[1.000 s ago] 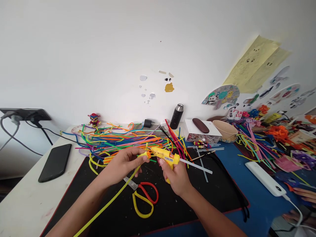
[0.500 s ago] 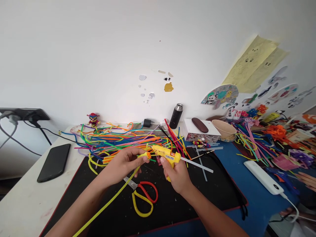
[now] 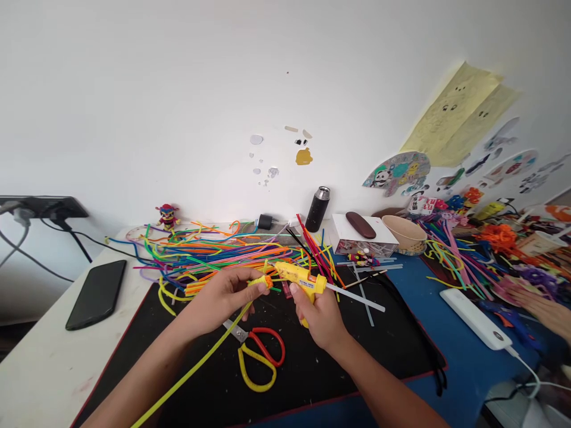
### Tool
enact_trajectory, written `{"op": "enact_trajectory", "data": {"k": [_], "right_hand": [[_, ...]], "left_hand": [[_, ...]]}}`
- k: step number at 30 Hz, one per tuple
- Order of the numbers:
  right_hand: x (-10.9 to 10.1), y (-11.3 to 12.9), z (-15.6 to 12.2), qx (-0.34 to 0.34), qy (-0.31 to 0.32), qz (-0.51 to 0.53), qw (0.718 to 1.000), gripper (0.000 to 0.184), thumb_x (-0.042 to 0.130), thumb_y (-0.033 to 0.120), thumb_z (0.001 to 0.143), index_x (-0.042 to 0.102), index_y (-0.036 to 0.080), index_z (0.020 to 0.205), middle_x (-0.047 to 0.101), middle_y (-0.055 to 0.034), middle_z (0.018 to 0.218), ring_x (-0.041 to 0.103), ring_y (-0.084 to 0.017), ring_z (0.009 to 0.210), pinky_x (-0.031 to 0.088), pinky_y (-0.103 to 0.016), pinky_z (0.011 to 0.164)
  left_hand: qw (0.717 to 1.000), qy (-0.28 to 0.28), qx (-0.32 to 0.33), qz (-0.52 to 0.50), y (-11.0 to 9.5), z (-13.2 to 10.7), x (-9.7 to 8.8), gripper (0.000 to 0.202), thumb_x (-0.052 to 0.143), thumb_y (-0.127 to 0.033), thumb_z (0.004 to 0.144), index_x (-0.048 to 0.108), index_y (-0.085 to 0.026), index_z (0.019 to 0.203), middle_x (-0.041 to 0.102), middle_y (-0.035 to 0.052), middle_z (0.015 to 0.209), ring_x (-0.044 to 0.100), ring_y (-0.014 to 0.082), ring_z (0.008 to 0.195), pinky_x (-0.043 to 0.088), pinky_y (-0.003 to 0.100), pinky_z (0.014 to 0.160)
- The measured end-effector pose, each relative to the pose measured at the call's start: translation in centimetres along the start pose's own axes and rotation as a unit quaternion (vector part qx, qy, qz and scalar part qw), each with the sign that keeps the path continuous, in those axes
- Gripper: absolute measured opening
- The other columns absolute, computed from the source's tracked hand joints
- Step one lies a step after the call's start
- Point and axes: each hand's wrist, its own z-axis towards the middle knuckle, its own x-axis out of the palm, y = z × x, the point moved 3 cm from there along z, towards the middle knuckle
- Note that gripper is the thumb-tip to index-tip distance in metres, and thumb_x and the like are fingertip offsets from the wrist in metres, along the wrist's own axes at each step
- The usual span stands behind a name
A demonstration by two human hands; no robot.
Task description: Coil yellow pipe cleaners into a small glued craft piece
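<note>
My left hand (image 3: 220, 299) pinches the end of a long yellow-green pipe cleaner (image 3: 196, 365), where a small orange piece (image 3: 266, 281) sits at my fingertips. My right hand (image 3: 319, 318) is closed round the grip of a yellow hot glue gun (image 3: 300, 277). A clear glue stick (image 3: 357, 297) pokes out of the gun's back toward the right. The gun's nozzle points left and nearly touches the orange piece. Both hands hover over a black mat (image 3: 357, 356).
Red-and-yellow scissors (image 3: 259, 353) lie on the mat below my hands. A heap of coloured pipe cleaners (image 3: 209, 252) spreads behind them. A black phone (image 3: 96, 293) lies at the left, a white power bank (image 3: 475, 318) at the right. Another person's hand (image 3: 542, 309) shows at the right edge.
My hands and the glue gun have barely moved. The other person's hand at the right edge has risen into view toward the craft pile.
</note>
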Motion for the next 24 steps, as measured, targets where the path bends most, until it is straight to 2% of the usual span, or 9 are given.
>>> {"op": "enact_trajectory", "data": {"k": [8, 24], "right_hand": [[0.17, -0.91, -0.34, 0.014, 0.012, -0.012, 1.0, 0.05, 0.054, 0.06, 0.1, 0.053, 0.022, 0.067, 0.048, 0.0032, 0.047, 0.047, -0.013, 0.043, 0.038, -0.026, 0.047], [0.44, -1.07, -0.47, 0.008, 0.02, -0.012, 1.0, 0.048, 0.054, 0.058, 0.101, 0.052, 0.022, 0.07, 0.049, 0.0038, 0.05, 0.047, -0.013, 0.045, 0.037, -0.025, 0.046]], "left_hand": [[1.0, -0.01, 0.004, -0.004, 0.4, 0.04, -0.26, 0.051, 0.068, -0.067, 0.088, 0.07, -0.016, 0.097, 0.061, -0.0016, 0.067, 0.059, 0.0139, 0.053, 0.045, 0.026, 0.054], [1.0, -0.003, 0.004, -0.004, 0.52, 0.29, -0.11, 0.049, 0.069, -0.064, 0.09, 0.073, -0.017, 0.101, 0.063, -0.0009, 0.072, 0.06, 0.0136, 0.054, 0.048, 0.026, 0.054]]}}
